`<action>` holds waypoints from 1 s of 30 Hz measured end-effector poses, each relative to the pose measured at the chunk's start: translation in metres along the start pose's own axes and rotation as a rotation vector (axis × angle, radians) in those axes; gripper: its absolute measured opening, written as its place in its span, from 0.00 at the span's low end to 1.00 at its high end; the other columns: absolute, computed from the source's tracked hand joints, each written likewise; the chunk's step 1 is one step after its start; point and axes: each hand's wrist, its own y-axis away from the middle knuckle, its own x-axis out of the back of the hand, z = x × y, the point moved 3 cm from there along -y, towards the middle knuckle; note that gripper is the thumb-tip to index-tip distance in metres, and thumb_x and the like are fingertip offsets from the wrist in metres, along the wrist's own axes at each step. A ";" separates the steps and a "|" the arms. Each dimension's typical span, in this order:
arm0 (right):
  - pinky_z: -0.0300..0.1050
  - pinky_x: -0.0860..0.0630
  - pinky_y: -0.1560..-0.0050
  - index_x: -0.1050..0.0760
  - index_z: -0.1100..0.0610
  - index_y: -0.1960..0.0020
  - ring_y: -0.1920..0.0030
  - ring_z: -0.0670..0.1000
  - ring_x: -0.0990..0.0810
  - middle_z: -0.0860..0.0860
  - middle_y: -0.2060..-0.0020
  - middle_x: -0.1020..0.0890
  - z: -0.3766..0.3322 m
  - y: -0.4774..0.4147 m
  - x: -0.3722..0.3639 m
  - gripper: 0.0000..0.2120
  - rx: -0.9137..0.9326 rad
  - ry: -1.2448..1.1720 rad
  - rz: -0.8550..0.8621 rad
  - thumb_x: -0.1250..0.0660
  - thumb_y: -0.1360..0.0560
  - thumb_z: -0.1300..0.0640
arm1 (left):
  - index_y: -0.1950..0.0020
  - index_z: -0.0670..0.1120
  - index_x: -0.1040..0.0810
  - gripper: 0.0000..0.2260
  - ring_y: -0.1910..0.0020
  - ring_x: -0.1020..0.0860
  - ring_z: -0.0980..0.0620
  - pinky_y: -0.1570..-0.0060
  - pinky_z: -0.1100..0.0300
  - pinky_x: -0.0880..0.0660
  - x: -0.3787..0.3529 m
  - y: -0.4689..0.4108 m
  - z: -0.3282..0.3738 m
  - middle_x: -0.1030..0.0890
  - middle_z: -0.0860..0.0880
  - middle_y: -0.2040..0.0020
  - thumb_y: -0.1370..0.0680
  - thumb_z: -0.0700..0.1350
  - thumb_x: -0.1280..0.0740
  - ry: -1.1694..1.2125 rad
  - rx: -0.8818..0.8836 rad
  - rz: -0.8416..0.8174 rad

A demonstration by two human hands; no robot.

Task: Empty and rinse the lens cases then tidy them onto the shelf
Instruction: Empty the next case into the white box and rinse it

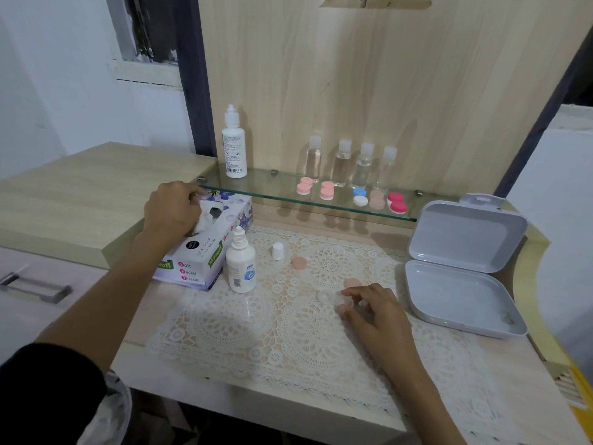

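Clear plastic, small and nearly lost against the lace mat (244,319): the open lens case (336,299) lies right of the middle of the table (150,319). Its two peach caps (299,262) are off, one just beyond it and one farther left. The right grip (372,311) pinches the case's right end with thumb and curled fingertips. The left grip (170,208), at the far left, is closed on a tissue (205,218) at the mouth of the tissue box (205,252). I judge the case light, stiff and, if wet, slippery. It is best held by the well rims or across the bridge. Capped cases stand on the glass shelf (272,194) beyond.
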 end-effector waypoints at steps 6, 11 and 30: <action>0.47 0.26 0.50 0.21 0.46 0.47 0.50 0.39 0.28 0.38 0.54 0.23 -0.002 0.000 0.000 0.14 -0.009 -0.007 -0.003 0.37 0.28 0.42 | 0.46 0.37 0.21 0.12 0.50 0.25 0.34 0.55 0.49 0.31 0.002 -0.010 -0.008 0.24 0.34 0.49 0.24 0.33 0.41 0.092 -0.034 0.022; 0.47 0.26 0.51 0.20 0.47 0.47 0.51 0.41 0.28 0.40 0.55 0.23 -0.002 -0.001 0.000 0.15 -0.012 -0.011 -0.004 0.37 0.29 0.42 | 0.47 0.38 0.25 0.11 0.51 0.26 0.39 0.51 0.50 0.30 0.013 -0.003 -0.004 0.22 0.38 0.50 0.22 0.40 0.45 0.384 0.102 0.121; 0.44 0.27 0.51 0.21 0.45 0.47 0.51 0.40 0.28 0.39 0.56 0.23 -0.002 0.000 0.000 0.14 -0.016 -0.005 -0.010 0.36 0.29 0.43 | 0.47 0.49 0.23 0.09 0.53 0.25 0.65 0.54 0.68 0.25 -0.011 0.130 0.141 0.24 0.60 0.53 0.19 0.39 0.41 0.722 -0.438 -0.098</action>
